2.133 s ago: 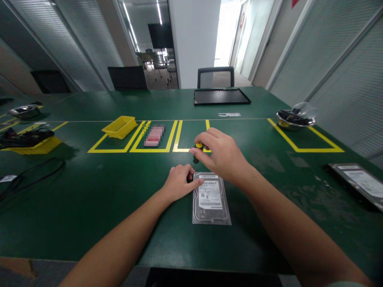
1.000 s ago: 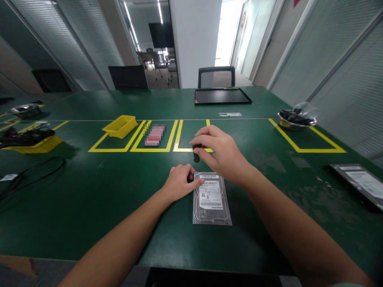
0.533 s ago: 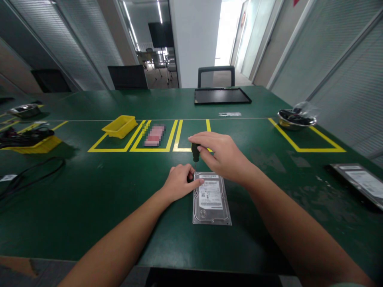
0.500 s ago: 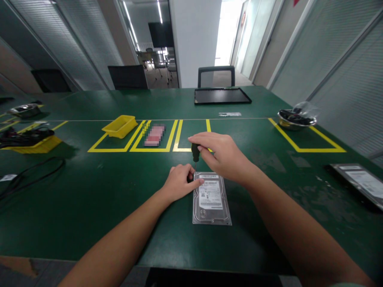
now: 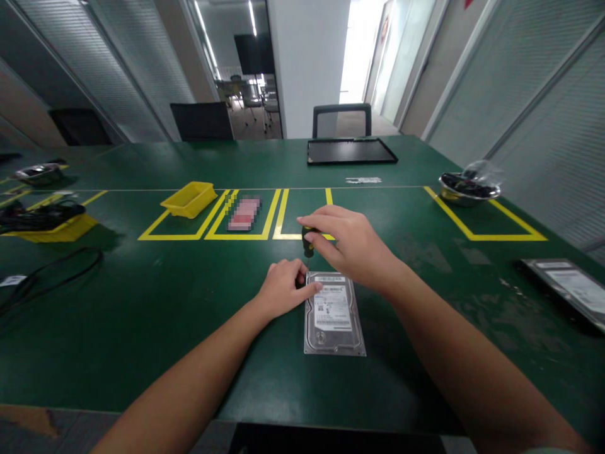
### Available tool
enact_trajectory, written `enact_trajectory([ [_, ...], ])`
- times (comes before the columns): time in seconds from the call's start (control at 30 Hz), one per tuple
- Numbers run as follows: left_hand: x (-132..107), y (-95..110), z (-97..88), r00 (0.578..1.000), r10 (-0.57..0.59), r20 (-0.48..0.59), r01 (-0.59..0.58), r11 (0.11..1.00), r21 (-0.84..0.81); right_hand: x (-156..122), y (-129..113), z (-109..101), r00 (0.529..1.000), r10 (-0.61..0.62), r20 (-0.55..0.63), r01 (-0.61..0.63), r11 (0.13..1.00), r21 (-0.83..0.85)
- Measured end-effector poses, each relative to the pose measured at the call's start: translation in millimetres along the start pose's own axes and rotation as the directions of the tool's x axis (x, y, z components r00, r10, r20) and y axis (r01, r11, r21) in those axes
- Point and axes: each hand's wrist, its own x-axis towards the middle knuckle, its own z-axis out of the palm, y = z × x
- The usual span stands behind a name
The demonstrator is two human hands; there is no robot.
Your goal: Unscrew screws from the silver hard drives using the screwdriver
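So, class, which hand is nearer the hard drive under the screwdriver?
The left hand: it touches the hard drive near its far-left corner. The right hand is above the far end, gripping the screwdriver.

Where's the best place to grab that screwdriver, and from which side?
Probably by its thick dark handle, from above and the right, as the right hand does. The screwdriver stands nearly upright, its thin shaft meets the hard drive's far left corner, and the left hand crowds the left.
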Motion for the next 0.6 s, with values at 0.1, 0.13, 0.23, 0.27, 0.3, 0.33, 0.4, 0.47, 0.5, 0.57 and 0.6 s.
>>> enact_trajectory([
  [0.1, 0, -1, 0.0, 1.0, -0.001, -0.001, 0.001, 1.0, 0.008, -1, 0, 1, 1.0, 0.026, -0.005, -0.026, 1.0, -0.015],
  [0.13, 0, -1, -0.2, 1.0, -0.002, 0.001, 0.002, 1.0, 0.008, -1, 0, 2, 0.999, 0.035, -0.005, -0.035, 0.999, -0.022],
  [0.23, -1, -2, -0.4, 1.0, -0.005, 0.002, 0.005, 1.0, 0.007, -1, -1, 4, 0.999, 0.055, 0.0, -0.055, 0.998, -0.042],
  [0.27, -1, -2, -0.3, 1.0, -0.006, 0.001, 0.006, 1.0, 0.007, -1, -1, 4, 0.998, 0.06, 0.0, -0.06, 0.997, -0.049],
  [0.3, -1, -2, -0.3, 1.0, -0.006, 0.0, 0.006, 1.0, 0.008, -1, -2, 5, 0.998, 0.067, 0.001, -0.067, 0.996, -0.056],
  [0.33, -1, -2, -0.3, 1.0, -0.006, -0.002, 0.006, 1.0, 0.009, -1, -2, 6, 0.997, 0.077, 0.001, -0.077, 0.995, -0.063],
  [0.4, -1, -1, -0.5, 1.0, -0.005, -0.001, 0.005, 1.0, 0.009, -2, -2, 7, 0.996, 0.092, -0.002, -0.092, 0.993, -0.075],
  [0.47, -1, 0, -1.0, 1.0, -0.005, 0.003, 0.005, 1.0, 0.008, -3, -3, 8, 0.995, 0.101, -0.01, -0.102, 0.991, -0.091],
  [0.5, -1, 0, -1.3, 1.0, -0.007, 0.006, 0.007, 1.0, 0.009, -3, -3, 9, 0.994, 0.103, -0.018, -0.105, 0.989, -0.102],
  [0.57, -1, 1, -1.9, 1.0, -0.012, 0.011, 0.012, 1.0, 0.012, -3, -3, 10, 0.993, 0.109, -0.036, -0.113, 0.985, -0.131],
  [0.6, -1, 1, -2.1, 1.0, -0.014, 0.011, 0.014, 1.0, 0.014, -3, -3, 11, 0.992, 0.116, -0.046, -0.121, 0.981, -0.149],
])
